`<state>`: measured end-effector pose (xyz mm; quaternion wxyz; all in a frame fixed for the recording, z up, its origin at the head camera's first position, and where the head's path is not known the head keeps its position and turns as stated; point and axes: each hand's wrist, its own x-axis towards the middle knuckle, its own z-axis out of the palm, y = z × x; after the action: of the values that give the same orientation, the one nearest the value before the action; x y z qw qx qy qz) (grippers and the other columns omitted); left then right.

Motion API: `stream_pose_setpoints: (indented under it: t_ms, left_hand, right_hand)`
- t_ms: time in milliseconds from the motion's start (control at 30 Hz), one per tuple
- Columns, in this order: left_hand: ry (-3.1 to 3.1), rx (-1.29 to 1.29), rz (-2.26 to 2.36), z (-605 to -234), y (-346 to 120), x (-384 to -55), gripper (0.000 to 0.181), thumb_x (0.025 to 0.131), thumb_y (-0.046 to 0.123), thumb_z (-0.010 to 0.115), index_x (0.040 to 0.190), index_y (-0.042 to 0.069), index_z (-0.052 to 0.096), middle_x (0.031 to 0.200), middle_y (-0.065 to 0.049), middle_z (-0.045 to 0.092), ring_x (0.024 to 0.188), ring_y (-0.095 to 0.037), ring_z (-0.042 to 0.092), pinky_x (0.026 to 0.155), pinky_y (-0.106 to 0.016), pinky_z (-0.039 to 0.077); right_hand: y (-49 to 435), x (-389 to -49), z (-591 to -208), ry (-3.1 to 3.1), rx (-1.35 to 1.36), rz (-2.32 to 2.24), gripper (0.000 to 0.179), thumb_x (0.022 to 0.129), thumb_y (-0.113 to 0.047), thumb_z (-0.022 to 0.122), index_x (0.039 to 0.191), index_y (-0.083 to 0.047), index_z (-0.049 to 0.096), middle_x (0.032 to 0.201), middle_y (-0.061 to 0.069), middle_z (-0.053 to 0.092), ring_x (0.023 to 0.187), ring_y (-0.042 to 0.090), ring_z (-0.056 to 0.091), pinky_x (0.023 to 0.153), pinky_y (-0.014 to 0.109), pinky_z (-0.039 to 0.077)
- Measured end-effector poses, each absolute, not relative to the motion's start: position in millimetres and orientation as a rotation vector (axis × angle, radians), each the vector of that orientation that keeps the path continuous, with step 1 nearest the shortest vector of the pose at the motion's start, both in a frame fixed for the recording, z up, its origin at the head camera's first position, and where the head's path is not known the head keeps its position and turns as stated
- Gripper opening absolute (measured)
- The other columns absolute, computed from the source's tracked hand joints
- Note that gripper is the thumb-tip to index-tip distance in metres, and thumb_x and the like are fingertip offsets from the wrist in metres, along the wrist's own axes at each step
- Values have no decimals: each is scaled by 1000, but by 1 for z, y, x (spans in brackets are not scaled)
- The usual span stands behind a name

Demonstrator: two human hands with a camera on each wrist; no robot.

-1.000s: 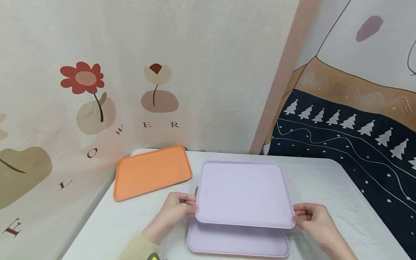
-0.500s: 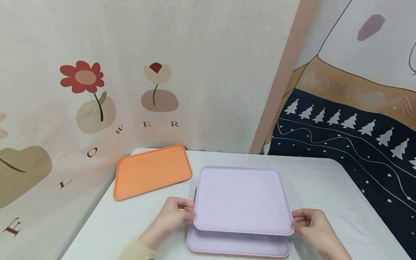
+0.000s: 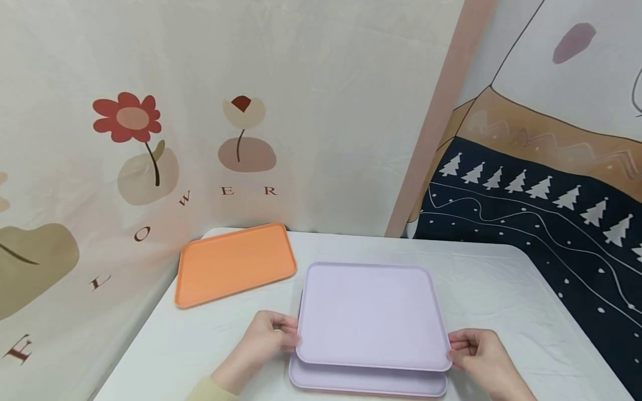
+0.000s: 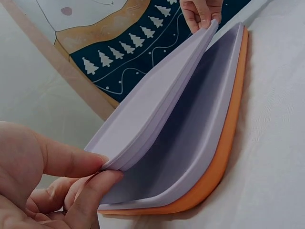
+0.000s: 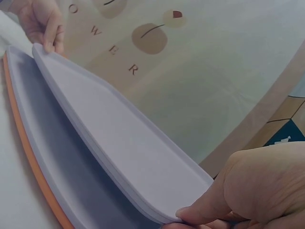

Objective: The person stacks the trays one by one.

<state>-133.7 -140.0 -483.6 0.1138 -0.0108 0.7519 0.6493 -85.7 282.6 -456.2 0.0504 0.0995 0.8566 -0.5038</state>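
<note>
Between my two hands a lilac tray (image 3: 373, 317) hangs tilted above another lilac tray (image 3: 368, 382). Its edge looks layered in both wrist views; whether it is one tray or two nested, I cannot tell. My left hand (image 3: 268, 341) pinches its left edge between thumb and fingers. The opposite edge is gripped by my right hand (image 3: 481, 356), its thumb on top. Under the lower lilac tray lies an orange tray (image 4: 228, 143), showing as a thin rim in the wrist views. A gap separates the held tray from the lower one, much of which is hidden in the head view.
Another orange tray (image 3: 236, 266) lies at the back left of the white-covered table (image 3: 491, 289). Behind the table hangs a pale cloth (image 3: 341, 111) printed with flowers and letters. A dark cloth (image 3: 501, 217) with white trees is at the right.
Both hands have brought the held lilac tray down and towards me, so less of the lower lilac tray shows. The orange tray at the back has stayed put.
</note>
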Motion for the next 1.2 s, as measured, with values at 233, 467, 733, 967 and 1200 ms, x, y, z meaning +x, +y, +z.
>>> stream_pose_setpoints:
  t_ms: [233,467,733,967,1200]
  left_hand:
    - [2196,-30,1894,-482,-141,-129,30,72,-15,74,102,-16,69,85,-11,67,74,-18,66,69,-36,65]
    - [2160,-22,1892,-481,-145,-124,30,73,-13,76,103,-15,69,85,-10,67,76,-19,67,72,-37,65]
    - [2144,-19,1896,-487,-147,-120,31,74,-14,76,104,-16,68,86,-10,69,76,-18,68,71,-37,65]
    - [2126,-31,1896,-491,-148,-118,30,74,-15,75,103,-16,68,85,-11,69,75,-19,69,71,-37,65]
    - [2125,-24,1887,-493,-149,-116,29,75,-15,75,103,-15,68,85,-9,69,76,-19,69,72,-39,65]
  right_hand:
    - [286,-83,-461,2610,219,-1512,24,89,9,71,111,18,67,87,12,70,77,17,67,67,27,61]
    - [286,-81,-464,2608,203,-1481,26,86,8,74,109,18,68,85,9,69,76,17,67,66,27,61]
    - [284,-77,-466,2587,196,-1472,24,85,8,74,107,17,68,85,7,69,77,18,66,66,27,61]
    - [280,-77,-469,2574,298,-1451,22,83,9,75,104,14,70,84,8,67,78,20,64,64,28,60]
    - [279,-76,-473,2544,333,-1481,23,83,11,73,105,14,69,85,11,66,78,22,65,65,32,62]
